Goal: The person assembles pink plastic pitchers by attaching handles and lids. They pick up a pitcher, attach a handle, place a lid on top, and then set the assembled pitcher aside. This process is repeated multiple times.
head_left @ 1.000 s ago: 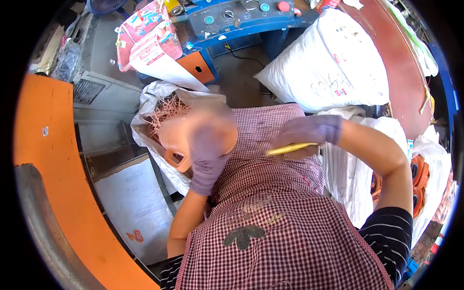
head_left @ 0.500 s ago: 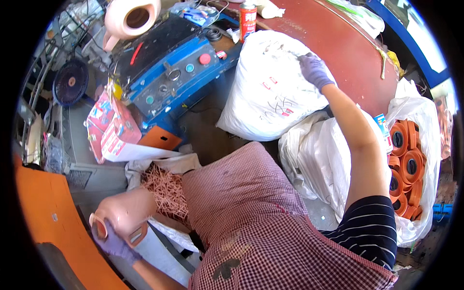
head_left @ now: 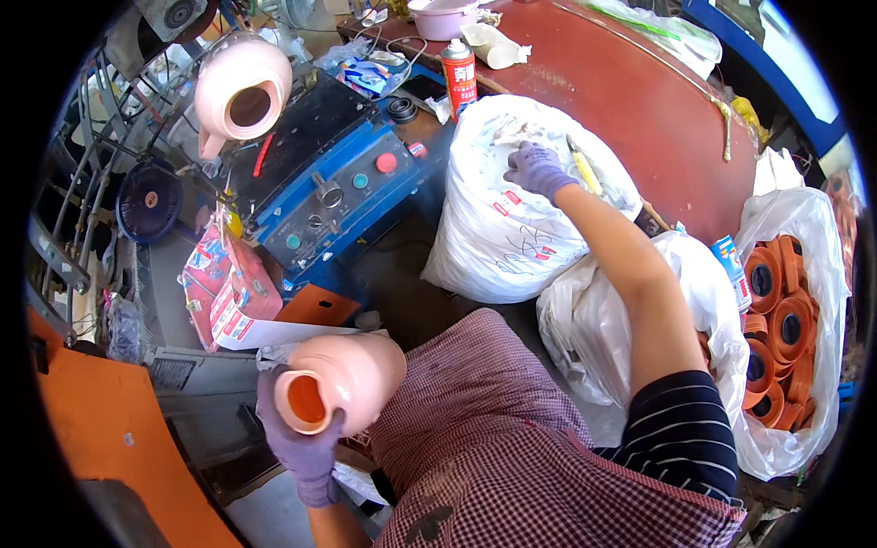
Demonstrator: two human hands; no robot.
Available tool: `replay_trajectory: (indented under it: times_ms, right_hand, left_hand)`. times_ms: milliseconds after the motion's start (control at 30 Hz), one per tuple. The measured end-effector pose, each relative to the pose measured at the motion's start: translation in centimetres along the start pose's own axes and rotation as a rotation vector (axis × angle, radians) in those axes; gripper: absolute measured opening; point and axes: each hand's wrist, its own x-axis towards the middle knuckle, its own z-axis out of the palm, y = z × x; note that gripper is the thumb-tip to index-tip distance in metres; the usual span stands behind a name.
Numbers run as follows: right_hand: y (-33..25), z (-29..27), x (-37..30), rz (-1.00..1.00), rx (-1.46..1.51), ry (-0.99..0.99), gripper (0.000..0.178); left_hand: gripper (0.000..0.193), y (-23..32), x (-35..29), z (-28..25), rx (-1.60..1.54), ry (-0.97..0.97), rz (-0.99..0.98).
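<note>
The person's left hand (head_left: 303, 452), in a purple glove, is grasping a pink jug (head_left: 370, 370) around its neck. The jug is lying tilted at the lower left, beside the person's lap, its round mouth facing the viewer and showing an orange inside. The right hand (head_left: 539, 170), gloved in the same purple, is reaching forward and touching the top of a full white sack (head_left: 507, 251); its fingers are bending, but whether they are gripping anything, one cannot tell. Just right of this hand, a slim yellow object (head_left: 586, 172) is resting on the sack.

Beyond, a red spray can (head_left: 459, 80) is standing upright beside a reddish-brown tabletop (head_left: 585, 64). Left of the sack, a blue control panel (head_left: 301, 219) is carrying round buttons, one of them red. Farther up and left, a second pink jug (head_left: 219, 96) is tilting its open mouth downward. At the far right, a clear plastic bag (head_left: 827, 274) is holding orange ring-shaped parts (head_left: 793, 331).
</note>
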Motion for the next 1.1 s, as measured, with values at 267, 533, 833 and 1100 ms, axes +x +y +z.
replay_trajectory:
  times_ms: [267,533,833,1100]
  right_hand:
    - [7.8,-4.2,-1.7,0.09,0.636,0.069,0.042]
    - [7.3,-5.1,-1.4,0.419,0.35,0.118,0.036]
    - [-15.3,-9.2,-14.6,-0.809,0.885,0.169,0.026]
    - [-23.9,-11.0,-21.7,-1.226,0.718,0.267,0.039]
  left_hand:
    - [0.09,1.7,3.0,5.4,-0.154,-0.107,0.119]
    - [0.088,1.9,2.5,5.4,-0.247,-0.133,0.184]
    - [0.073,2.5,1.6,4.8,-0.3,-0.015,0.21]
    - [0.087,2.6,0.4,5.2,-0.401,-0.05,0.129]
